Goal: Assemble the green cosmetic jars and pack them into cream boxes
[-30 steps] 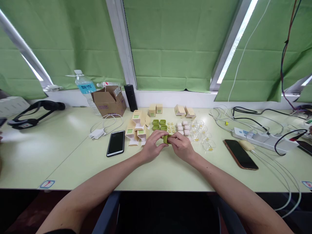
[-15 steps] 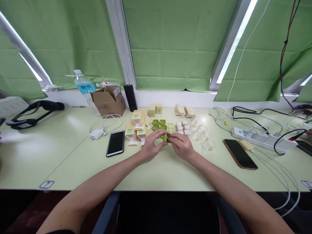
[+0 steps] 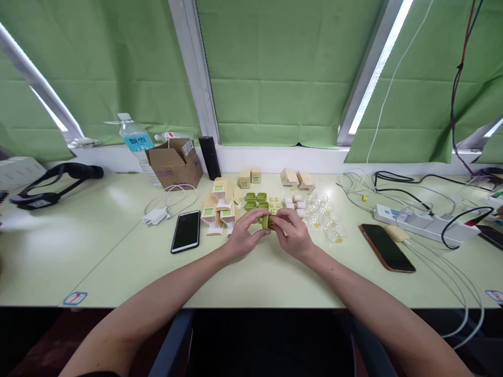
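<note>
My left hand (image 3: 245,235) is closed around a small olive-green rounded container (image 3: 266,222), fingers above and thumb below, tipped so its open side faces right. My right hand (image 3: 291,233) reaches to that open side with its fingers bent together; their tips, and anything between them, are hidden. Just beyond stand several similar green containers (image 3: 250,197). To their right lie small yellowish pieces (image 3: 276,199), white rounded blocks (image 3: 297,198) and clear plastic covers (image 3: 323,198) with yellow spots.
Open cardboard boxes (image 3: 214,220) lie left of my hands, more small boxes (image 3: 245,177) behind. A black phone (image 3: 186,232) and white charger (image 3: 156,216) are at left, near a brown carton (image 3: 173,165). Another phone (image 3: 387,248), a power strip (image 3: 422,222) and cables are at right.
The fingers of my right hand have shifted slightly up and bent more at the green container's opening. My left hand keeps holding the container in about the same place.
</note>
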`<move>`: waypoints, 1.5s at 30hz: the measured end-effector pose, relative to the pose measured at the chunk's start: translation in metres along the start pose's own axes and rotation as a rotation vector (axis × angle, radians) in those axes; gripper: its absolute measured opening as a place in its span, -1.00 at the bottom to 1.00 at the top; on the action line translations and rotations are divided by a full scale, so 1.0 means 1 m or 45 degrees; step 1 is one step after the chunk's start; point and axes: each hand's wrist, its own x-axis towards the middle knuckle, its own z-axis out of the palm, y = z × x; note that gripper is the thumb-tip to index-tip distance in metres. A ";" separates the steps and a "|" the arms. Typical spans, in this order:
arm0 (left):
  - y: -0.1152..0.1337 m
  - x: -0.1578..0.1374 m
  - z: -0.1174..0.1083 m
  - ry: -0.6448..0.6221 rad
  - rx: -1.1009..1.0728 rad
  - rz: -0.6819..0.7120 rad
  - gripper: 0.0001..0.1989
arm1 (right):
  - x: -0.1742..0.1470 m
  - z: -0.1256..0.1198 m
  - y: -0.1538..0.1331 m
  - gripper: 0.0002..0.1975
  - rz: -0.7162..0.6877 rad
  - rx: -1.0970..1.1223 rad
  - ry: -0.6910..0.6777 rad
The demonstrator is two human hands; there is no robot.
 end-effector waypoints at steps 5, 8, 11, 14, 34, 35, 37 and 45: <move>0.000 -0.001 0.000 -0.002 0.012 0.012 -0.62 | 0.001 -0.003 0.001 -0.82 -0.004 -0.144 -0.025; 0.000 -0.002 0.000 -0.008 0.018 0.016 -0.62 | 0.002 -0.005 0.001 -0.85 -0.008 -0.234 -0.049; -0.002 -0.003 0.001 -0.014 0.021 0.025 -0.62 | 0.003 -0.005 0.000 -0.85 -0.047 -0.271 -0.047; -0.002 -0.004 0.003 -0.013 0.013 0.044 -0.61 | 0.005 -0.005 0.000 -0.84 -0.068 -0.276 -0.023; -0.013 -0.001 0.005 0.189 -0.294 -0.189 -0.55 | 0.005 -0.013 0.003 -0.48 0.051 0.107 -0.053; -0.013 -0.001 0.006 0.201 -0.313 -0.200 -0.55 | 0.004 -0.012 0.002 -0.44 0.082 0.124 -0.095; -0.013 -0.001 0.006 0.190 -0.293 -0.186 -0.56 | 0.003 -0.011 0.001 -0.41 0.131 0.139 -0.172; -0.002 -0.001 0.004 0.143 -0.149 -0.136 -0.54 | 0.004 -0.004 -0.002 -0.61 0.559 0.559 -0.194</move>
